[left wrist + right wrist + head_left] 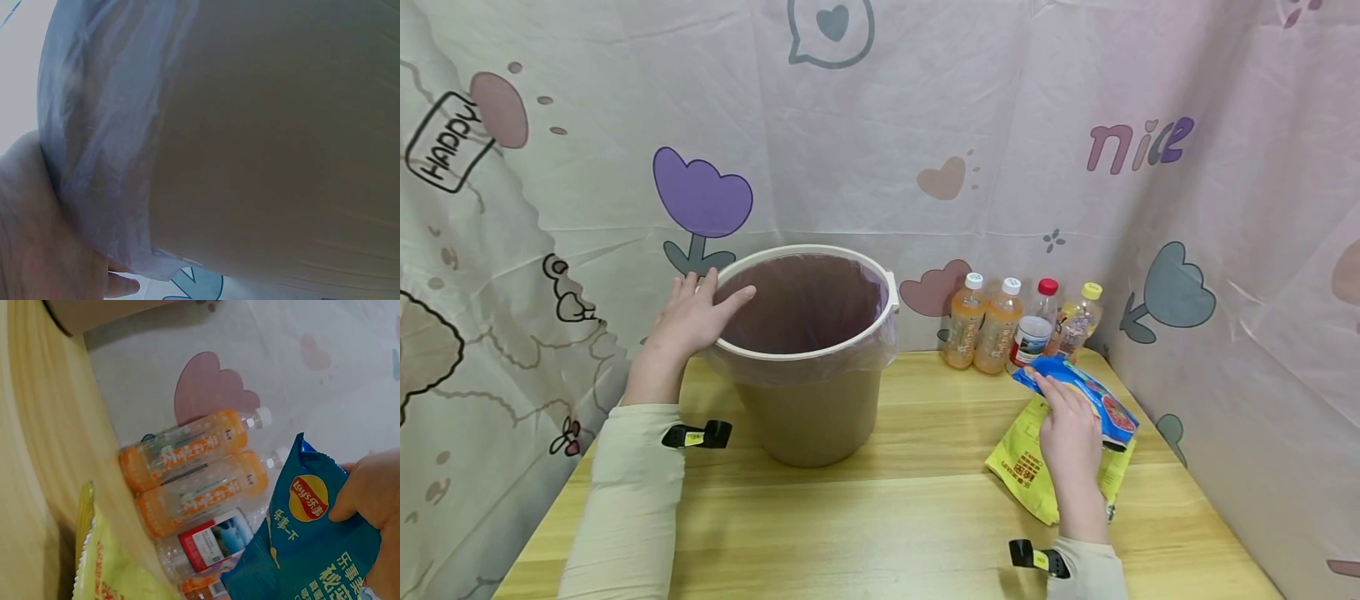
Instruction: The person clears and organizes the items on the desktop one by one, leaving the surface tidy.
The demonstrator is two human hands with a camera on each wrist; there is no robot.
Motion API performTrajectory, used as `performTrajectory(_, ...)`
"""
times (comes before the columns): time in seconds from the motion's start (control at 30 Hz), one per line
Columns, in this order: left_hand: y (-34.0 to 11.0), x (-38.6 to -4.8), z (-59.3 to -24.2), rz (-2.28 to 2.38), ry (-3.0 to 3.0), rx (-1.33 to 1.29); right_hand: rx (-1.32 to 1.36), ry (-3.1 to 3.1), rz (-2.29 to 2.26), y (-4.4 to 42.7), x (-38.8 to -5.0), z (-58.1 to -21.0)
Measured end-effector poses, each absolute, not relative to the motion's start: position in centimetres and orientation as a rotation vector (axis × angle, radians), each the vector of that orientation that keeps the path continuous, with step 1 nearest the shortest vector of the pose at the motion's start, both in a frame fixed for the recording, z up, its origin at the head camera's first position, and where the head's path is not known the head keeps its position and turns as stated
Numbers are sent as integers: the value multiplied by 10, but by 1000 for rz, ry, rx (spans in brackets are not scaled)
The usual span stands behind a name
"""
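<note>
A brown trash bin (pixel 808 425) with a white rim and a clear plastic liner (pixel 119 119) stands on the table. My left hand (pixel 688 317) rests against the bin's left rim, its fingers extended and spread; the left wrist view shows the palm side touching the liner. On the right, my right hand (pixel 1071 425) pinches a blue Lay's chip bag (pixel 312 531) between thumb and fingers. This bag is over a yellow snack bag (pixel 1026 462), which lies on the table and is partly hidden by the hand and the blue bag.
Behind the bags, several plastic bottles stand by the back curtain: two orange-labelled bottles (pixel 964 325) with white caps, one red-capped bottle (pixel 1033 329) and one yellow-capped bottle (pixel 1078 321). A printed curtain (pixel 850 125) encloses the wooden table (pixel 850 533) at the back and sides.
</note>
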State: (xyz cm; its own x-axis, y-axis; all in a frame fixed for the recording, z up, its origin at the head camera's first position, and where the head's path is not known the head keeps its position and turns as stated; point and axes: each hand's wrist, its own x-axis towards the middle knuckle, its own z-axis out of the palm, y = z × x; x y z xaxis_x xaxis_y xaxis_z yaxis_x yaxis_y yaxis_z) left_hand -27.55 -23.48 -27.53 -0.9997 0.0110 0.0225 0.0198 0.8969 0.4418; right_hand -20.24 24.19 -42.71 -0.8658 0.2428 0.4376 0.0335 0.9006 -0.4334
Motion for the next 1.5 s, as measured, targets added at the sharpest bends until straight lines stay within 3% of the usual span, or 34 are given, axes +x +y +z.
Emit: performTrajectory(1.5,-235,-277,-276,-702,-3048,-34,429,-2097,516,210,-168,-381)
